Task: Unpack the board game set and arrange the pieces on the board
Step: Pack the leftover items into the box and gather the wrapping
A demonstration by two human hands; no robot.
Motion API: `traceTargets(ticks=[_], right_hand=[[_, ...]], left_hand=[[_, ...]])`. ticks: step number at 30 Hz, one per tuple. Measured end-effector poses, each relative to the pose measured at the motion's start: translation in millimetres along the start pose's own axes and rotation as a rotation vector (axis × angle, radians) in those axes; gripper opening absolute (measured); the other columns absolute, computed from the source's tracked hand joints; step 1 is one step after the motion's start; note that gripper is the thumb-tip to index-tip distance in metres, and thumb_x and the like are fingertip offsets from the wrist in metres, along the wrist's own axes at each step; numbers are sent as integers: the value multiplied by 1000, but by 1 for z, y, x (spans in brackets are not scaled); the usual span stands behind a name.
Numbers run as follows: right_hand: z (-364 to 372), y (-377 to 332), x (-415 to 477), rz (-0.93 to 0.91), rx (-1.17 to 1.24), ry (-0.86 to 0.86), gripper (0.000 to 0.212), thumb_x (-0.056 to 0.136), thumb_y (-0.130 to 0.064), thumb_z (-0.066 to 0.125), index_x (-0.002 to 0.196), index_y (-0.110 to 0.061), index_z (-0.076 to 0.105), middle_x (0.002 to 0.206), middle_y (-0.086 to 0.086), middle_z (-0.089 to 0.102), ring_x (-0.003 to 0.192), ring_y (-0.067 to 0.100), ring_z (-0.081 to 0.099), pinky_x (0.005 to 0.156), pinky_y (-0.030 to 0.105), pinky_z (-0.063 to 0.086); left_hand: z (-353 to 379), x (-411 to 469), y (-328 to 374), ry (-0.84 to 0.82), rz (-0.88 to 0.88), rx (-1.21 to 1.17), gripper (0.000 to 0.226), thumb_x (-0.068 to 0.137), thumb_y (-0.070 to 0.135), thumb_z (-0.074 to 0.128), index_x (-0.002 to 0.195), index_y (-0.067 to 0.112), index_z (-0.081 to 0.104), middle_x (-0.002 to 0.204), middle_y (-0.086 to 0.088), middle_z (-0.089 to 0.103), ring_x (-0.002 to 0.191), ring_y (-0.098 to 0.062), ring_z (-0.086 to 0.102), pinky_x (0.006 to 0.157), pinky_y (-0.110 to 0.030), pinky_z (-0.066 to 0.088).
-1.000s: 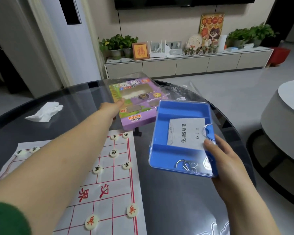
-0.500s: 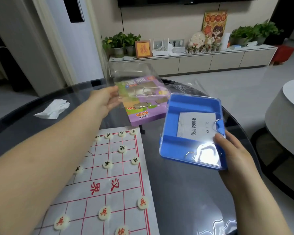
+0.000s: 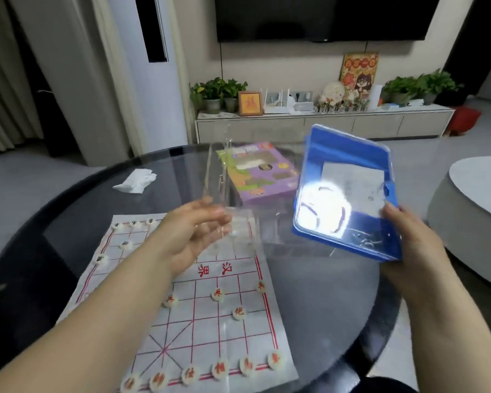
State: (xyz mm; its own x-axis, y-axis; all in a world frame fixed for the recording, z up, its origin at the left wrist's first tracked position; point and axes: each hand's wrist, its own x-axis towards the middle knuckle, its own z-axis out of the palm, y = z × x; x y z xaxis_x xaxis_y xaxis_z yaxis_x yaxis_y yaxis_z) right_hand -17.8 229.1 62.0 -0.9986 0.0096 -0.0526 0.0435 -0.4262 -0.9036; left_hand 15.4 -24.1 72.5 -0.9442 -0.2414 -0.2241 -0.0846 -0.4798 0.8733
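Observation:
A white paper chess board (image 3: 182,321) with red grid lines lies on the dark glass table (image 3: 323,307). Several round white pieces (image 3: 218,295) with red or black characters sit on it. My left hand (image 3: 193,236) holds a clear plastic lid (image 3: 233,194) above the board's far edge; the lid is blurred. My right hand (image 3: 408,245) grips the lower right corner of a blue tray (image 3: 349,177) with a clear cover, tilted up in the air. Inside it are a white leaflet and some metal rings. A purple box (image 3: 264,174) lies on the table behind.
A crumpled white tissue (image 3: 135,181) rests at the table's far left. A round grey pouf (image 3: 476,222) stands to the right of the table. A low TV cabinet (image 3: 323,123) with plants lines the far wall.
My left hand has drawn the clear lid back off the purple box toward me. My right hand has tipped the blue tray up and further right. The view has lifted.

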Motion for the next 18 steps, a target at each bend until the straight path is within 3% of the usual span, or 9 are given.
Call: traceTargets(ticks=[3,5,7,8,10,12,16,18], right_hand=[[16,-7,-11,19,-152,-49,14,93,-14,46,93,-22,58,76,-4,68,54,7,66,45,17,53],[25,-7,-15,35,-216,-54,19,93,-16,48,110,-20,53,88,-2,65,62,10,66,46,19,52],[36,-5,-18,43,-277,-71,30,93,-16,47,123,-17,49,94,0,63,72,15,64,53,24,54],[43,-3,-20,46,-298,-74,33,93,-15,47,125,-15,47,94,1,62,74,16,62,58,27,54],[55,2,-23,41,-336,-75,34,93,-13,47,127,-14,47,91,0,61,75,16,60,67,32,52],[64,8,-26,28,-380,-76,35,93,-12,47,128,-13,47,91,-1,60,73,13,59,67,30,52],[72,13,-30,-3,-447,-80,30,94,-13,45,123,-16,48,100,0,57,71,6,56,49,15,51],[74,13,-31,-6,-440,-85,26,94,-13,45,118,-18,50,106,2,59,76,10,59,61,22,52]], left_hand=[[-8,-30,-8,-41,-33,-24,20,83,-9,48,95,7,49,92,-13,64,63,-20,70,50,-24,55],[-15,-47,-10,-54,-50,-10,22,83,-10,47,97,6,48,93,-15,65,63,-21,70,50,-29,57],[-22,-61,-12,-72,-58,38,29,80,-9,49,103,7,47,88,-15,69,66,-22,70,63,-37,57],[-25,-67,-14,-87,-58,60,30,79,-8,51,104,7,48,87,-14,70,68,-22,70,67,-35,56],[-28,-76,-17,-113,-57,68,25,79,-7,51,98,9,51,95,-16,69,73,-23,69,67,-31,56],[-30,-81,-19,-110,-67,47,23,81,-7,50,97,9,51,102,-20,65,72,-24,69,60,-28,57],[-37,-82,-23,-114,-76,-55,25,83,-8,48,101,9,50,86,-19,70,64,-23,70,54,-28,57],[-40,-81,-24,-141,-71,-77,26,83,-7,47,103,10,49,83,-17,71,65,-23,70,56,-29,57]])
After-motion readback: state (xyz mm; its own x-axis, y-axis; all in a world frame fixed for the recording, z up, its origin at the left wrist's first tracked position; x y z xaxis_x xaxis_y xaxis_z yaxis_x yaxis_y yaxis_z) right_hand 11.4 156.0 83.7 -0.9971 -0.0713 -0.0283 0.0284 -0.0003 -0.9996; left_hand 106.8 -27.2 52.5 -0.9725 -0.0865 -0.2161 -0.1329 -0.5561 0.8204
